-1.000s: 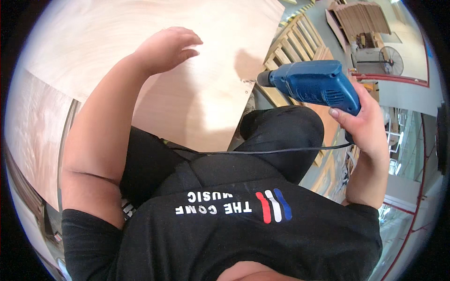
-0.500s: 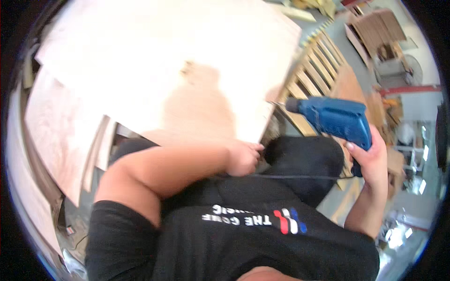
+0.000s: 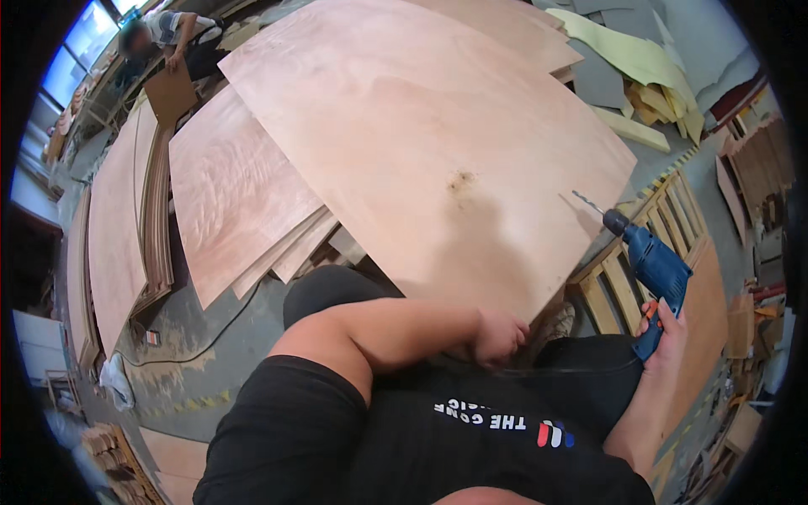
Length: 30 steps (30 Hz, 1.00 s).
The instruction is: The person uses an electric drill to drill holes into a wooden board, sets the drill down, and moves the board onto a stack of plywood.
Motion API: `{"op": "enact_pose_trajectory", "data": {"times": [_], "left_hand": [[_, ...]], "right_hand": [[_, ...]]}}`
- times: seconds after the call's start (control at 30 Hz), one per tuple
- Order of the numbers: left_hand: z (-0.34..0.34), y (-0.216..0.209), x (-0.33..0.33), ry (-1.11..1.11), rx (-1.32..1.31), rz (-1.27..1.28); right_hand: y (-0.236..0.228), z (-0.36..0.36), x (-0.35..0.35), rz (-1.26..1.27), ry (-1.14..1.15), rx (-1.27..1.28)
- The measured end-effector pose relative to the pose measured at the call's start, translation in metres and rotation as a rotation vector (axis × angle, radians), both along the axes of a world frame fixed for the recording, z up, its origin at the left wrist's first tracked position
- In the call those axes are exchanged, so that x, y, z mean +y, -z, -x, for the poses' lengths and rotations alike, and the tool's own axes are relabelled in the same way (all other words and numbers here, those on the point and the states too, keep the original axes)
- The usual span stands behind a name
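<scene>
My right hand (image 3: 667, 330) is wrapped round the grip of a blue corded electric drill (image 3: 661, 265). The drill bit (image 3: 587, 200) points up and left over the right edge of a large pale plywood sheet (image 3: 404, 126). No contact between bit and wood shows. My left hand (image 3: 501, 338) is closed at the near corner of the sheet, with its fingers curled. Whatever it may hold is hidden. A thin dark cord runs from the drill's grip across my lap, just below that hand. Sawdust (image 3: 460, 183) lies in a small patch on the sheet.
More plywood sheets (image 3: 240, 194) lie stacked at left, with an upright-looking stack (image 3: 118, 227) beyond them. Slatted wooden pallet (image 3: 606, 295) stands at right. A person (image 3: 181, 38) holds a brown board (image 3: 171, 93) at the far left. Another cable (image 3: 189, 360) crosses the floor.
The view has swung, so the whole scene sits further right and lower. The drill now tilts more upward, its bit further in over the sheet. The left hand remains near the corner.
</scene>
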<state>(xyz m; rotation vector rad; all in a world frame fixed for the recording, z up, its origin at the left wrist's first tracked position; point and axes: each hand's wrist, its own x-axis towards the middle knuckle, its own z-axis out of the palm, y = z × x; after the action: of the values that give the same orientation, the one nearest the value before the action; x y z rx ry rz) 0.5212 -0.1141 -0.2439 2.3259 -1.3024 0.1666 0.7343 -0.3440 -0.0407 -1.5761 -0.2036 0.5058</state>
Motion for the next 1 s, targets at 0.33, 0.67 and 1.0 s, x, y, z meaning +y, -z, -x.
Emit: {"op": "enact_pose_trajectory", "data": {"times": [0.33,0.67,1.0], "left_hand": [[0.084,-0.055,0.088,-0.223,0.265,-0.402],[0.066,-0.111,0.110,-1.063,-0.017,0.371],[0.027,-0.129,0.107,-0.713,0.325,0.769]], "right_hand": [[-0.027,0.024,0.024,0.105,-0.258,-0.150],[-0.109,0.098,0.085,0.665,-0.634,-0.691],[-0.136,0.132,0.138,0.999,-0.660,-0.762]]}}
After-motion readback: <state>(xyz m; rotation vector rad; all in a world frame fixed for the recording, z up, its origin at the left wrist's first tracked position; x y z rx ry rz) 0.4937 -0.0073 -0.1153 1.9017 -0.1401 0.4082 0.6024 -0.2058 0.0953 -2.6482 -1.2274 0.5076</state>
